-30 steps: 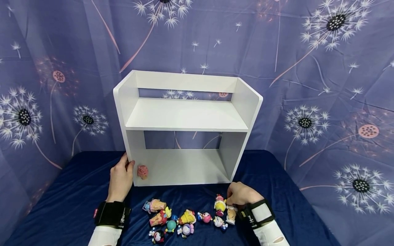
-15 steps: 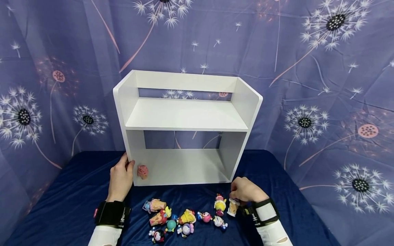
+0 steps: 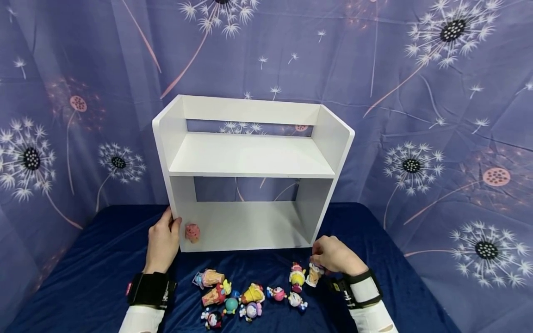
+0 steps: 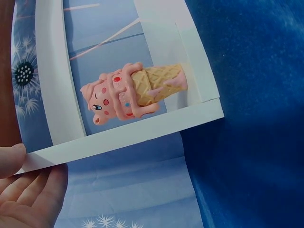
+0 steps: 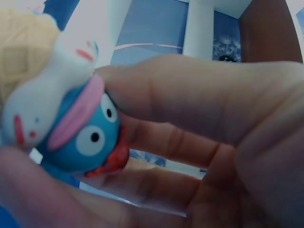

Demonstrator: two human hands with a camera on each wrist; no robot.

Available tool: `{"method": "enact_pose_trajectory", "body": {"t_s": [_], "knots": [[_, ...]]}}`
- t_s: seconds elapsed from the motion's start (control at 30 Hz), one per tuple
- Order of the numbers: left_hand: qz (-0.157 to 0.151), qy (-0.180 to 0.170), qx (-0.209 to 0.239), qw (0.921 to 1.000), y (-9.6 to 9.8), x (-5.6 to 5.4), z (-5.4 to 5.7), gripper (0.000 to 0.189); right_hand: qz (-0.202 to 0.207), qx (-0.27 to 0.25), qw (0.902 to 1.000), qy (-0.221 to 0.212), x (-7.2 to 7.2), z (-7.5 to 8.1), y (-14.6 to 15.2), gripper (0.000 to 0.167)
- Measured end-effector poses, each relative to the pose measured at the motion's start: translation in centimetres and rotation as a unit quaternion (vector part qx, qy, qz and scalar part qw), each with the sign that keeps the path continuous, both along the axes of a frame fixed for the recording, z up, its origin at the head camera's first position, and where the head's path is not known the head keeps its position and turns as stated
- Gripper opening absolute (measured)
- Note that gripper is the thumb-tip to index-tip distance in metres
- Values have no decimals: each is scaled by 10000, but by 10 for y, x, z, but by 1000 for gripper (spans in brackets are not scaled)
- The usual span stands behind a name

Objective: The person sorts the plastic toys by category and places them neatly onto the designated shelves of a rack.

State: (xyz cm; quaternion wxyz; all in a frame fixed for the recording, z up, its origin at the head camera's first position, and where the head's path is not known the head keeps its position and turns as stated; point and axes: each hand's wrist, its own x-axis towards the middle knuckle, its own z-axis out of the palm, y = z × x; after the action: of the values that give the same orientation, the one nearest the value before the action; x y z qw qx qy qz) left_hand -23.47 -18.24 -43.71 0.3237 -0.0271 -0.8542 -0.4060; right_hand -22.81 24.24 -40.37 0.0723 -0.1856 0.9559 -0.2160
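Observation:
My left hand (image 3: 162, 243) grips the left side panel of a white two-tier shelf (image 3: 250, 155), thumb on one side and fingers on the other. On the lower tier, by that panel, stands a pink ice-cream cone figurine (image 4: 123, 92) with a bear-like face and a waffle base. My right hand (image 3: 337, 255) pinches another ice-cream cone figurine (image 5: 83, 128), which has a blue face, round white eyes, a pink bill and a red part on its head. In the head view the hand covers that head, and the waffle cone points toward me.
Several small toy figurines lie on the dark blue cloth (image 3: 83, 277) before the shelf, among them a yellow-and-red one (image 3: 297, 276) just left of my right hand. Behind the shelf hangs a purple dandelion-print curtain (image 3: 416, 115).
My right hand has shifted a little away from me and to the right, turning the blue-faced cone figurine and drawing it off the neighbouring toys. The left hand stays on the panel.

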Motion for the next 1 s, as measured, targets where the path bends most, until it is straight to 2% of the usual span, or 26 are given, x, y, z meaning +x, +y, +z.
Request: {"method": "enact_pose_trajectory", "body": {"t_s": [0.3, 0.5, 0.77, 1.0], "knots": [[-17, -26, 32, 10000, 1, -2, -1, 27, 390, -202, 9985, 317, 5, 12, -1, 17], [16, 14, 30, 10000, 0, -1, -1, 26, 709, -365, 9946, 661, 3, 22, -13, 18], [32, -6, 34, 10000, 0, -2, 1, 24, 863, -361, 9886, 1181, -13, 42, -51, 18], [55, 2, 53, 10000, 0, -1, 0, 23, 937, -503, 9819, 1567, -31, 41, -96, 18]]}}
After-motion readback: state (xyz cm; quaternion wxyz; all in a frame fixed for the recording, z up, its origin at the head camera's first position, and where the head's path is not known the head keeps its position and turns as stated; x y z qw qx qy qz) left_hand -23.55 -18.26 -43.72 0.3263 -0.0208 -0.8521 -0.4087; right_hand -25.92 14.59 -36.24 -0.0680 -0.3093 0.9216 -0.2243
